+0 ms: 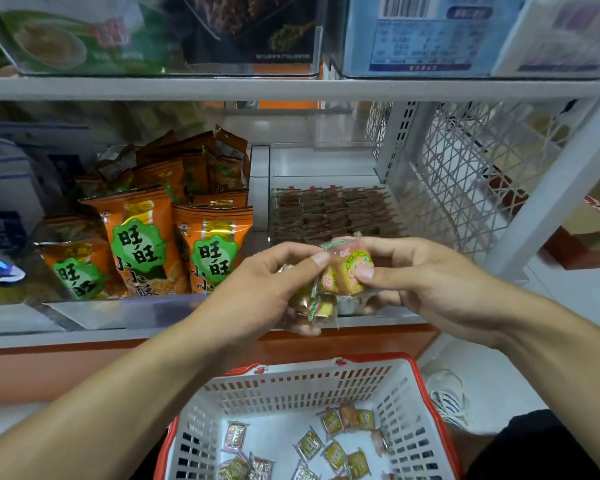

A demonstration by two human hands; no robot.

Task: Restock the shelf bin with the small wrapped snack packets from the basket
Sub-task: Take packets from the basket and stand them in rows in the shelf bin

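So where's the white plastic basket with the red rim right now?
In the head view, the white plastic basket with the red rim sits bottom centre, below both hands, on the floor before the shelf.

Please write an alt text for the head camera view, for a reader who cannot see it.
Two bare hands, left hand and right hand, hold a bunch of small yellow wrapped snack packets before a clear plastic shelf bin. Below stands a white slotted plastic basket with red rim, more packets lying in it; orange snack bags fill the neighbouring bin.
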